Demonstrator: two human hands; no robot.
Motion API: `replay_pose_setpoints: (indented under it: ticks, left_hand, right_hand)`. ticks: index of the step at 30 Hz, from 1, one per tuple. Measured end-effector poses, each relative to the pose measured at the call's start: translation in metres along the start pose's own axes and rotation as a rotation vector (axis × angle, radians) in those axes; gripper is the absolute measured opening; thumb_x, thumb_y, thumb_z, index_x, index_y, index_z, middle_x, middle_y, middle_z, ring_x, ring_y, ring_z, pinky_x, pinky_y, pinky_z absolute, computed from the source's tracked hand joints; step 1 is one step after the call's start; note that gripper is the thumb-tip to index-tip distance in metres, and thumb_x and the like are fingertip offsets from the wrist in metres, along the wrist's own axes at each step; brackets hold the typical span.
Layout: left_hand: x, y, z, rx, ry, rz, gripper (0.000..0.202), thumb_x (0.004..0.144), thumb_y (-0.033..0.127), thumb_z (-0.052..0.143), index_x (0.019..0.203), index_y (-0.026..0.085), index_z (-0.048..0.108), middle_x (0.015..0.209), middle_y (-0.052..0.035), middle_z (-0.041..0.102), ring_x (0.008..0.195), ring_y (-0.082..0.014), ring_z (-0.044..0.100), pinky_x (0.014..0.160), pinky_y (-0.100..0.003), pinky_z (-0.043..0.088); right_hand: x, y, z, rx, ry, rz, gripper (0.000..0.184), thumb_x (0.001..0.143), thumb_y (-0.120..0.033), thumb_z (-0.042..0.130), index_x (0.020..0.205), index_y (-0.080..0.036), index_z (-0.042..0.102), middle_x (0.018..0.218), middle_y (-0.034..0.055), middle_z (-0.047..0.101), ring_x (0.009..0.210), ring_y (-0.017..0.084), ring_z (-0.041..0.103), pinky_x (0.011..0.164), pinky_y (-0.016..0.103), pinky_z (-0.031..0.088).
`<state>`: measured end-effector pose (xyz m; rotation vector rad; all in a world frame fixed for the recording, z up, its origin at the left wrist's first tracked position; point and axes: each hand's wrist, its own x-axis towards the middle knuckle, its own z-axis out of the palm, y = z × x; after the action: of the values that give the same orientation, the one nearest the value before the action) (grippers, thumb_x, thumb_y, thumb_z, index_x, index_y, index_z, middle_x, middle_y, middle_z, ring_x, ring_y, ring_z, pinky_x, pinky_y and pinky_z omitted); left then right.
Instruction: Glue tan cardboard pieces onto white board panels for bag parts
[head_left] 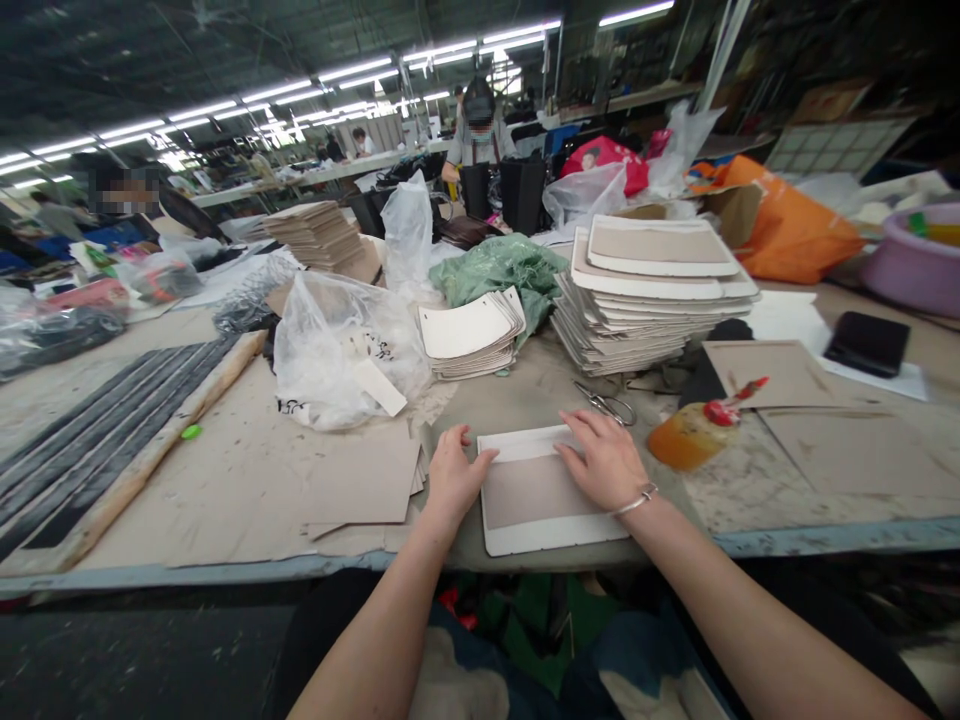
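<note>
A flat panel (536,492), beige in the middle with a white border, lies at the table's front edge between my hands. My left hand (455,475) is at its upper left corner, thumb stretched over the edge and fingers apart. Across the panel's upper right part lies my right hand (606,465), fingers outstretched, with a bracelet (637,498) on the wrist. Just beyond the right fingers rest metal scissors (606,402). A jar of orange-yellow liquid (688,437) with a red-topped brush stands to the right of that hand.
Behind the panel are a tall stack of similar panels (652,300) and a smaller stack of white pieces (472,335). Beige boards (360,480) lie left, beside a clear plastic bag (345,350). A dark phone-like object (868,343) and purple basin (919,260) are right.
</note>
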<state>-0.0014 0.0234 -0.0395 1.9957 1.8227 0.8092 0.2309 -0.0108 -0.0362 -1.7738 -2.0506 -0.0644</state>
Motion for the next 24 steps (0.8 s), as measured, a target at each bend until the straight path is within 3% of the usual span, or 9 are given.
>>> replay_pose_setpoints:
  ticks: [4, 7, 12, 15, 24]
  left_hand:
    - [-0.020, 0.015, -0.014, 0.202, 0.003, 0.243, 0.037, 0.082, 0.034, 0.052, 0.116, 0.019, 0.054, 0.117, -0.0123, 0.057, 0.105, -0.0265, 0.052, 0.091, -0.041, 0.038]
    - [-0.043, 0.030, -0.013, 0.351, -0.108, 0.374, 0.040, 0.084, 0.039, 0.049, 0.120, 0.022, 0.054, 0.129, -0.0108, 0.052, 0.117, -0.0298, 0.044, 0.100, -0.049, 0.029]
    - [-0.062, 0.042, 0.003, 0.477, -0.198, 0.380, 0.064, 0.086, 0.058, 0.032, 0.133, 0.015, 0.042, 0.142, -0.0133, 0.038, 0.134, -0.0340, 0.020, 0.104, -0.064, 0.010]
    - [-0.062, 0.041, 0.009, 0.525, -0.216, 0.354, 0.072, 0.085, 0.062, 0.026, 0.136, 0.013, 0.038, 0.145, -0.0159, 0.032, 0.137, -0.0346, 0.010, 0.103, -0.067, 0.007]
    - [-0.062, 0.037, 0.012, 0.568, -0.237, 0.307, 0.079, 0.083, 0.066, 0.021, 0.138, 0.010, 0.035, 0.146, -0.0196, 0.027, 0.138, -0.0347, 0.008, 0.103, -0.067, 0.004]
  right_hand:
    - [-0.009, -0.010, 0.000, 0.013, -0.109, -0.178, 0.044, 0.090, -0.035, 0.043, 0.130, -0.015, 0.047, 0.131, 0.0096, 0.050, 0.121, 0.025, 0.042, 0.101, 0.039, 0.032]
    - [-0.014, -0.015, 0.005, -0.020, -0.150, -0.230, 0.051, 0.090, -0.040, 0.043, 0.134, -0.013, 0.042, 0.137, 0.0105, 0.044, 0.128, 0.025, 0.035, 0.106, 0.043, 0.026]
    - [-0.019, -0.016, 0.011, -0.066, -0.207, -0.286, 0.059, 0.088, -0.049, 0.044, 0.135, -0.013, 0.040, 0.139, 0.0106, 0.041, 0.131, 0.026, 0.030, 0.109, 0.049, 0.019]
    - [-0.020, -0.016, 0.012, -0.081, -0.225, -0.304, 0.060, 0.088, -0.049, 0.044, 0.136, -0.014, 0.039, 0.140, 0.0109, 0.039, 0.131, 0.026, 0.029, 0.109, 0.050, 0.017]
    - [-0.019, -0.016, 0.012, -0.065, -0.254, -0.296, 0.060, 0.088, -0.049, 0.044, 0.136, -0.015, 0.038, 0.143, 0.0099, 0.035, 0.133, 0.026, 0.026, 0.109, 0.051, 0.017]
